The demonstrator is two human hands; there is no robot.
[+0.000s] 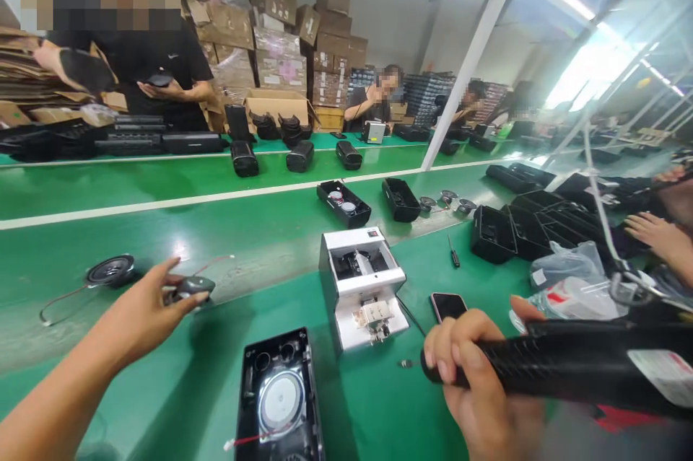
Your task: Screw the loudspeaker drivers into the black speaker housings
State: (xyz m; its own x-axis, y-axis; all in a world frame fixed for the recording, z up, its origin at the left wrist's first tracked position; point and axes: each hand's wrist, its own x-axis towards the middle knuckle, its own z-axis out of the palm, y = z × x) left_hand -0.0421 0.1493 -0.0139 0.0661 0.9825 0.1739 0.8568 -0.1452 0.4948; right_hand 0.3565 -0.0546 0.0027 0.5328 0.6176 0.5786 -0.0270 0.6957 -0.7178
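My left hand (149, 306) reaches out over the green belt and pinches a small round speaker driver (192, 286) with a thin wire. Another speaker driver (111, 270) lies just left of it, its wire trailing toward me. My right hand (476, 374) is wrapped round a black electric screwdriver (568, 367) that lies horizontally across the right foreground. An open black speaker housing (279, 396) with a round silver part inside sits on the bench in front of me, between my hands.
A white screw feeder box (362, 284) stands behind the housing, with a phone (448, 305) to its right. Black housings (344, 202) and trays (528, 226) lie on the belt. Another person's hands (657, 237) work at right; people stand across the conveyor by stacked cartons (281, 57).
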